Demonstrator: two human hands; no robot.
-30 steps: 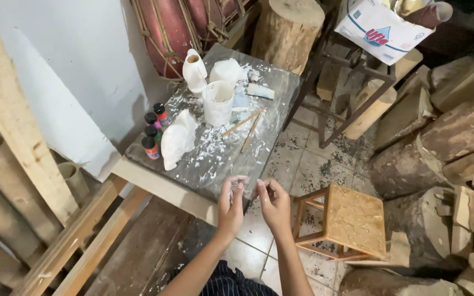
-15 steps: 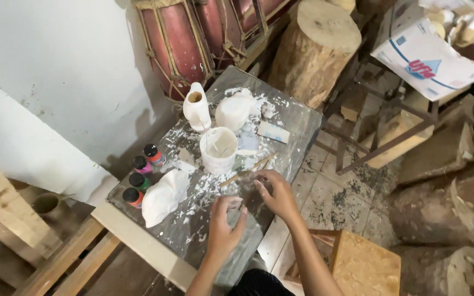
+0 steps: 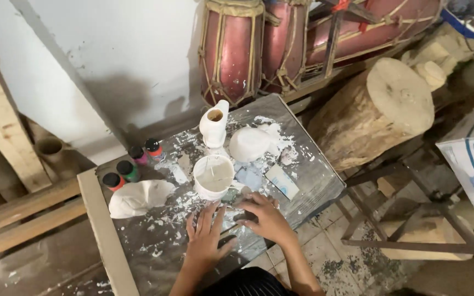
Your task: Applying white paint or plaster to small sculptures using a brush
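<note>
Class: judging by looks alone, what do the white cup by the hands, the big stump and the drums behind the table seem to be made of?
White cup: probably plastic, smooth, smeared white inside.
Stump: raw wood, with a pale cut face and rough bark-like sides.
Drums: red-painted glossy bodies, perhaps wood, laced with cord.

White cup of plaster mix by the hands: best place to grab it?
Grip the white cup around its outer wall from the near side, probably just below the rim. It stands upright and open-topped with mix inside, and the left hand and right hand lie just before it.
</note>
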